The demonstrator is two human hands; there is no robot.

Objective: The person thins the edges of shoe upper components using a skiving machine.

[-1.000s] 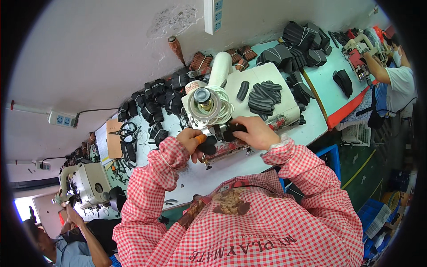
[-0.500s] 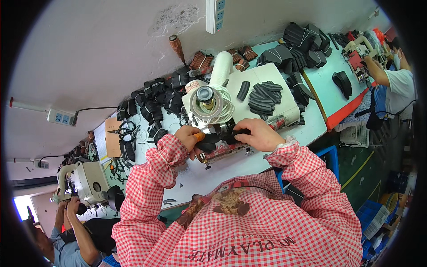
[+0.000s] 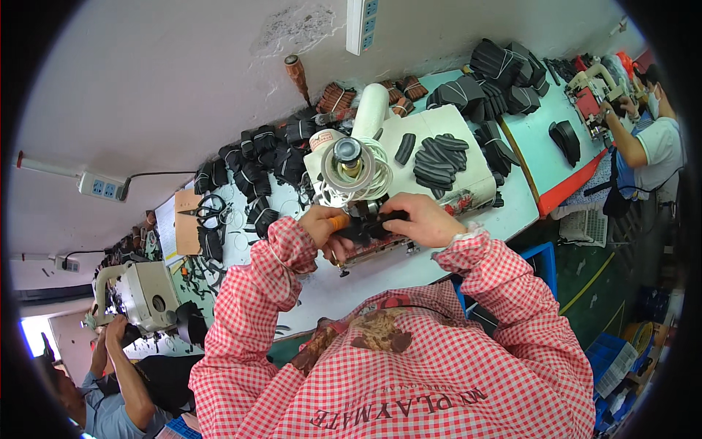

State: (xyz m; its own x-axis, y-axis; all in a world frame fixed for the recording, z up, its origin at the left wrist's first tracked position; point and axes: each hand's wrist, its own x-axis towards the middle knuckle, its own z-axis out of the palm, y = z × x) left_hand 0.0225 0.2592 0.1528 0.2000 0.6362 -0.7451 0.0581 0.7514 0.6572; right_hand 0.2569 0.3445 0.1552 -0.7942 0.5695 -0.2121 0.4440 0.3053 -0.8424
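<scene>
My left hand [image 3: 327,228], with an orange band round one finger, is closed on a dark, flat black piece [image 3: 356,234] at the front of a cream-coloured machine [image 3: 477,164]. From the other side, my right hand [image 3: 425,221] pinches a black strip [image 3: 395,215] between thumb and fingers. Whether both hands hold one and the same piece I cannot tell. The machine's working parts between my hands are mostly hidden. On the machine's flat top, just beyond my right hand, lie a pile of curved black strips [image 3: 441,162] and a single one [image 3: 405,148].
Bundles of black pieces [image 3: 252,179] stand left of the machine, near scissors [image 3: 212,210]. More tied bundles [image 3: 457,94] lie at the back right. A screwdriver [image 3: 296,73] stands upright behind. Co-workers sit at machines at left [image 3: 150,293] and right [image 3: 591,102]. A blue crate [image 3: 542,263] stands at right.
My left hand has shifted right, toward my right hand, carrying the black piece closer to the machine. The fingers of my right hand still pinch at about the same place.
</scene>
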